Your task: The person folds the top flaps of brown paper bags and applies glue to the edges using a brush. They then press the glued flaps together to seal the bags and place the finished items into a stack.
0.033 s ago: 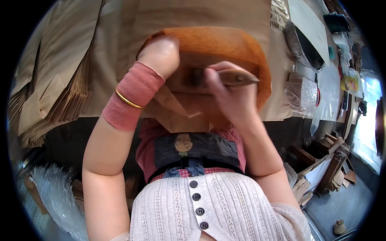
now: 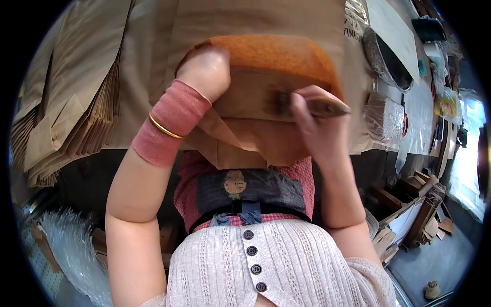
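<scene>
A brown paper bag [image 2: 250, 120] lies flat on an orange pad [image 2: 286, 53] at the table's near edge, its folded end toward me. My left hand [image 2: 204, 69], with a pink wrap and a gold bangle on the wrist, presses down on the bag's left corner. Its fingers are tucked out of sight. My right hand [image 2: 319, 130] grips a wooden-handled brush [image 2: 319, 106]. The dark bristles of the brush touch the bag's folded flap.
A thick stack of brown paper bags [image 2: 66, 107] lies to the left. More brown paper [image 2: 255, 15] covers the table behind. On the right sit a round metal pan [image 2: 386, 59] and a plastic-wrapped bundle [image 2: 383, 120]. Wooden pieces [image 2: 419, 210] lie on the floor at the lower right.
</scene>
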A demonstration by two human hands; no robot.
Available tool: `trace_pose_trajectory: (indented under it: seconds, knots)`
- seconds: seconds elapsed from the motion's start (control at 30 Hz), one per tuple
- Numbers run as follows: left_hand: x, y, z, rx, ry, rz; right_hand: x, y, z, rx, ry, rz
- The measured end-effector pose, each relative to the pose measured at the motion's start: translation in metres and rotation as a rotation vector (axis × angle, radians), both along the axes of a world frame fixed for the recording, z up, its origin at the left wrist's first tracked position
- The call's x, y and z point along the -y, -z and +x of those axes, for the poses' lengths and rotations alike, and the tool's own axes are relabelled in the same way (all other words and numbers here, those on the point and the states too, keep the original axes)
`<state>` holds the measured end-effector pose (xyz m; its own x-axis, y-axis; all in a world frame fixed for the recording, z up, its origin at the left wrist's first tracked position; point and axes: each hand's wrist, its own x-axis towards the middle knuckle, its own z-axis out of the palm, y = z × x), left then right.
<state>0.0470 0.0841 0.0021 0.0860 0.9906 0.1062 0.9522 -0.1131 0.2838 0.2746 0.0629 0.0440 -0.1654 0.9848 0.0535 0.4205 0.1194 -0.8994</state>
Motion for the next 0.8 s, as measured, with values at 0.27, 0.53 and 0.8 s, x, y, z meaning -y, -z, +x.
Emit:
trace_pose_trajectory:
  seconds: [0.27, 0.53, 0.8]
  knots:
    - [0.001, -0.027, 0.032, -0.197, 0.007, -0.121, -0.009, -0.043, 0.051, 0.014, -0.064, -0.042]
    - [-0.004, -0.036, 0.051, -0.333, 0.031, -0.244, -0.063, 0.090, 0.025, -1.502, -0.100, -0.292]
    - [0.048, 0.009, -0.027, 0.408, -0.326, 0.444, -0.060, 0.088, 0.009, -1.677, -0.360, -0.519]
